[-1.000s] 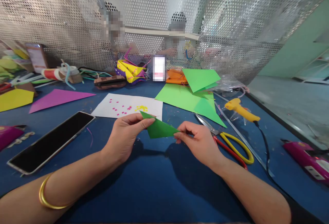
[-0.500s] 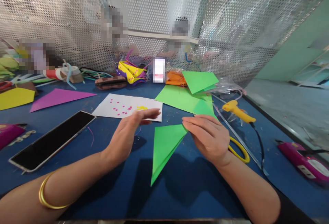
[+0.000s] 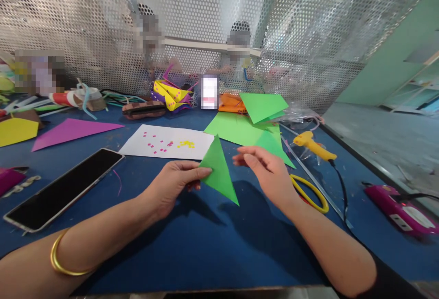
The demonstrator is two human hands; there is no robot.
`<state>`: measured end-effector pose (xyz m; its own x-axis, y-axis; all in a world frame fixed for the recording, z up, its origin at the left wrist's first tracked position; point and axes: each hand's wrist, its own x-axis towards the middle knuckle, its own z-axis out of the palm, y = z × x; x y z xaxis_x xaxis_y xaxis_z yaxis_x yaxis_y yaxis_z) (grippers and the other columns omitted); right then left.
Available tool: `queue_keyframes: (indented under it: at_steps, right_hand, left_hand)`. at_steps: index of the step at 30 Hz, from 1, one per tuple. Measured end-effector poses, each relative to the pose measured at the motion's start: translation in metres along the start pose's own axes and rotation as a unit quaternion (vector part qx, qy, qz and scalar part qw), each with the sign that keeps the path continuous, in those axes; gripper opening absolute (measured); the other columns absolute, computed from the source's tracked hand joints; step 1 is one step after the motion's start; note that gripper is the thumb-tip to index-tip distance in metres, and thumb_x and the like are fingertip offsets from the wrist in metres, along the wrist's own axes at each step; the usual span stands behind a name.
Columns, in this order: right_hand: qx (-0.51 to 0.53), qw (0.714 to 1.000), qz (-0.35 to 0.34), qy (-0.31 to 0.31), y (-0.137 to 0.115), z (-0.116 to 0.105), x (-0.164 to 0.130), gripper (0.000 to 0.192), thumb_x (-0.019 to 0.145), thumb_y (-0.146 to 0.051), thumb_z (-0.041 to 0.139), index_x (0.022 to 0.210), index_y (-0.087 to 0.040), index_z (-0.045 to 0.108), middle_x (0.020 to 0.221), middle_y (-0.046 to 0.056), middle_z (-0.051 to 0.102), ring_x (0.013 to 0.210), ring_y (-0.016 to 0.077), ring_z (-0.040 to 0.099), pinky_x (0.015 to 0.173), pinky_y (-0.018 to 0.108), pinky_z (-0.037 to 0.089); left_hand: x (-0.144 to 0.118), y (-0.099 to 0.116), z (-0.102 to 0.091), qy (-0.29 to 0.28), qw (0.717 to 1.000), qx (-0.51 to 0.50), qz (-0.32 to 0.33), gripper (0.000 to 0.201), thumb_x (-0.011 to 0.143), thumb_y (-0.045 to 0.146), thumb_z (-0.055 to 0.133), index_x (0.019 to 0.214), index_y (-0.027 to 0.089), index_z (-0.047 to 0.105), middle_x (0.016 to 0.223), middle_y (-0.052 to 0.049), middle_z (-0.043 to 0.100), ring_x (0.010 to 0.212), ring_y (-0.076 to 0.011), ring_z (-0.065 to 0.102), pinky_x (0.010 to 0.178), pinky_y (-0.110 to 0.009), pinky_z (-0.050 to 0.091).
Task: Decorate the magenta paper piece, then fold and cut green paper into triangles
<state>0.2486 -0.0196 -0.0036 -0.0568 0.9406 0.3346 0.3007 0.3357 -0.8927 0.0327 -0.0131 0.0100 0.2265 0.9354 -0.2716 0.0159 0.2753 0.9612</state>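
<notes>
A folded green paper triangle (image 3: 221, 173) is pinched along its left side by my left hand (image 3: 178, 180), thumb in front and fingers behind, above the blue table. One corner points up and another points down to the right. My right hand (image 3: 265, 168) is off to the right of the paper, apart from it, with fingers loosely bent and nothing in them. Beyond it lie light green sheets (image 3: 224, 127) with another folded green piece (image 3: 264, 104) on top. A white sheet (image 3: 154, 148) with small pink and yellow bits lies behind my left hand.
A phone (image 3: 65, 189) lies at left, near purple paper (image 3: 75, 132) and yellow paper (image 3: 18, 130). At right are yellow-handled scissors (image 3: 313, 194), a yellow glue gun (image 3: 313, 146) with its cord, and a magenta power strip (image 3: 399, 207). A perforated metal screen (image 3: 206, 11) stands behind.
The green triangle has passed from my right hand to my left and turned, with one corner now upward. My right hand has let go, and its fingers have opened.
</notes>
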Motion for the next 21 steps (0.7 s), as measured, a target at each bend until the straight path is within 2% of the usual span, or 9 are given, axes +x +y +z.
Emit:
queue_keyframes:
  at_steps: [1, 3, 5, 8, 13, 18, 21]
  right_hand:
    - [0.036, 0.997, 0.055, -0.052, -0.0011, 0.0019, -0.0007, 0.024, 0.092, -0.038, 0.056, 0.102, -0.018, 0.067, 0.092, 0.008, 0.076, 0.083, 0.0199, 0.072, 0.080, 0.037, 0.058]
    - [0.057, 0.980, 0.123, -0.142, -0.0036, 0.0054, -0.0032, 0.024, 0.086, -0.041, 0.062, 0.089, -0.018, 0.067, 0.083, 0.005, 0.075, 0.076, 0.0185, 0.071, 0.072, 0.033, 0.056]
    - [0.041, 0.973, 0.145, -0.174, -0.0058, 0.0077, -0.0053, 0.020, 0.083, -0.037, 0.066, 0.078, -0.018, 0.067, 0.074, 0.002, 0.072, 0.071, 0.0162, 0.068, 0.068, 0.029, 0.053]
    - [0.019, 0.978, 0.140, -0.153, -0.0079, 0.0064, -0.0050, 0.018, 0.083, -0.029, 0.064, 0.068, -0.019, 0.065, 0.064, -0.001, 0.067, 0.063, 0.0130, 0.064, 0.066, 0.027, 0.050]
    - [-0.011, 0.983, 0.110, -0.149, -0.0092, -0.0005, 0.0000, 0.017, 0.083, -0.025, 0.062, 0.067, -0.020, 0.064, 0.060, -0.003, 0.062, 0.060, 0.0123, 0.062, 0.063, 0.027, 0.051]
    - [0.033, 0.979, 0.163, -0.118, -0.0079, -0.0013, 0.0024, 0.008, 0.080, -0.024, 0.066, 0.086, -0.019, 0.069, 0.075, 0.000, 0.071, 0.066, 0.0138, 0.068, 0.071, 0.031, 0.054]
    - [0.066, 0.977, 0.185, -0.088, -0.0077, -0.0017, 0.0028, 0.009, 0.077, -0.023, 0.068, 0.084, -0.018, 0.068, 0.074, -0.001, 0.071, 0.065, 0.0135, 0.068, 0.072, 0.031, 0.054]
  left_hand:
    - [0.0007, -0.0007, 0.0006, 0.016, 1.000, -0.005, 0.002, 0.021, 0.064, 0.034, 0.083, 0.057, 0.018, 0.071, 0.057, 0.001, 0.057, 0.052, -0.0100, 0.047, 0.050, -0.022, 0.035]
    - [0.0013, -0.0021, 0.0018, 0.035, 0.999, -0.015, -0.003, 0.019, 0.064, 0.034, 0.083, 0.063, 0.017, 0.073, 0.059, 0.000, 0.059, 0.053, -0.0098, 0.048, 0.051, -0.021, 0.035]
    - [0.0015, -0.0033, 0.0023, 0.033, 0.999, -0.017, -0.020, 0.020, 0.065, 0.034, 0.083, 0.064, 0.017, 0.073, 0.059, 0.000, 0.060, 0.054, -0.0102, 0.050, 0.051, -0.021, 0.035]
    - [0.0018, -0.0037, 0.0014, 0.006, 1.000, 0.000, -0.030, 0.024, 0.067, 0.038, 0.080, 0.064, 0.016, 0.072, 0.058, -0.002, 0.062, 0.055, -0.0129, 0.054, 0.050, -0.023, 0.036]
    - [0.0022, -0.0017, -0.0008, -0.020, 0.998, 0.064, 0.018, 0.026, 0.068, 0.037, 0.079, 0.055, 0.018, 0.066, 0.055, 0.000, 0.059, 0.053, -0.0127, 0.052, 0.049, -0.024, 0.035]
    - [0.0012, -0.0014, -0.0002, 0.030, 0.996, 0.079, 0.040, 0.026, 0.069, 0.035, 0.077, 0.053, 0.018, 0.065, 0.052, 0.001, 0.057, 0.050, -0.0107, 0.048, 0.050, -0.024, 0.034]
    - [0.0013, -0.0019, -0.0006, 0.042, 0.994, 0.082, 0.050, 0.027, 0.070, 0.036, 0.077, 0.053, 0.018, 0.065, 0.052, 0.001, 0.058, 0.050, -0.0101, 0.046, 0.050, -0.024, 0.034]
